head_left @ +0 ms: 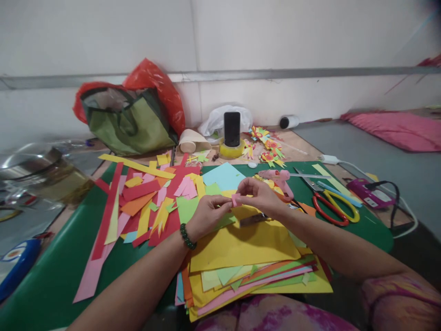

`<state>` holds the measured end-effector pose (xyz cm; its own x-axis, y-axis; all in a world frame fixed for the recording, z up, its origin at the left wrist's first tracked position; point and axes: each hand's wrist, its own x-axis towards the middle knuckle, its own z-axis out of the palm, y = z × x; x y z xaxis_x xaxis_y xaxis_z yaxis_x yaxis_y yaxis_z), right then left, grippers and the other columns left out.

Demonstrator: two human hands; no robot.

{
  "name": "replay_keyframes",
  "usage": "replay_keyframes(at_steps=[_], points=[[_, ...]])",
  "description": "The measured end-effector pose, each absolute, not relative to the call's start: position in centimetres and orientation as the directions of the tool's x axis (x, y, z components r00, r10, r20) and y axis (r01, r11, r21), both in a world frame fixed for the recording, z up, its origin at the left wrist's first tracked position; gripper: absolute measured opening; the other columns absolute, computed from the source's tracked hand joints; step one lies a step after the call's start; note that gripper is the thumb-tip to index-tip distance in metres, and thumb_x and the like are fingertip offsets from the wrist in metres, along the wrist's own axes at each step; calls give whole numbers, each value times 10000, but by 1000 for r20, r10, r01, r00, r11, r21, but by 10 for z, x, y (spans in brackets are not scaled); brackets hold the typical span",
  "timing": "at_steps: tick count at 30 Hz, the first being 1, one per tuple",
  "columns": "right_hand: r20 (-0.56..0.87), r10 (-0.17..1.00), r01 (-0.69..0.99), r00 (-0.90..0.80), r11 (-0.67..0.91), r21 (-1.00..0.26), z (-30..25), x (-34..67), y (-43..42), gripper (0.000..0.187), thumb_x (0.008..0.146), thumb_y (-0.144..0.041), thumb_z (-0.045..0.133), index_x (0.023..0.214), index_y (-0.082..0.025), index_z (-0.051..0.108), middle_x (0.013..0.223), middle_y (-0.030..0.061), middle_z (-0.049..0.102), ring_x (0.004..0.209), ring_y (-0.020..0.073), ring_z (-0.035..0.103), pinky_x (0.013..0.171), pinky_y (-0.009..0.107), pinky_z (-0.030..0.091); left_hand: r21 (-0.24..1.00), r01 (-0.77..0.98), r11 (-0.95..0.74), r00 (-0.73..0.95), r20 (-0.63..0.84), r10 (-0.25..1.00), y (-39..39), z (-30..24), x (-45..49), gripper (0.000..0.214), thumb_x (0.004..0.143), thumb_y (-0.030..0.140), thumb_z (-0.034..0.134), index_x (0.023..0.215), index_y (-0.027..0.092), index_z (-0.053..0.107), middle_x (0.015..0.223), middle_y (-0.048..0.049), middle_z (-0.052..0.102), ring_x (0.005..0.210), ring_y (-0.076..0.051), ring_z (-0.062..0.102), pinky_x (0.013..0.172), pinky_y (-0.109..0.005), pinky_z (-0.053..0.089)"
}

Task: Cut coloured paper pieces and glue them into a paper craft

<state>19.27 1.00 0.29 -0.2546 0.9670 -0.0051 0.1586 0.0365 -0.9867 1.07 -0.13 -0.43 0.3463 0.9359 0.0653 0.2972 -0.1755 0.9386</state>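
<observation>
My left hand and my right hand meet over the middle of the table, and between them I pinch a small pink paper piece. The fingertips of both hands are closed on it, left thumb and forefinger gripping its left edge, right fingers curled around its top and right side. It hangs just above the stack of coloured paper sheets, whose top sheet is yellow, and does not touch it. A green bead bracelet sits on my left wrist.

The stack lies on a green mat right in front of me. To my left the mat is littered with paper scraps in red, pink, orange and yellow, long strips and small pointed offcuts mixed together. A light blue sheet lies just beyond my hands. To my right are a pink glue gun, partly hidden behind my right hand, and scissors with red and yellow handles, lying flat on the mat.

Further back a dark phone stands upright in a yellow tape roll, with finished paper flowers just beside it. A green bag sits by the wall at the far left
</observation>
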Motion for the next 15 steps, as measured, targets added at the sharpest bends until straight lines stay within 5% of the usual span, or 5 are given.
replay_keyframes(at_steps=[15], points=[[-14,943,190,-333,53,-980,0,194,7,330,660,-283,717,905,-208,509,663,-17,667,684,162,654,657,293,492,906,309,-291,408,150,901,-3,-8,12,207,779,290,592,721,151,734,717,-56,732,654,-158,622,617,-235,458]])
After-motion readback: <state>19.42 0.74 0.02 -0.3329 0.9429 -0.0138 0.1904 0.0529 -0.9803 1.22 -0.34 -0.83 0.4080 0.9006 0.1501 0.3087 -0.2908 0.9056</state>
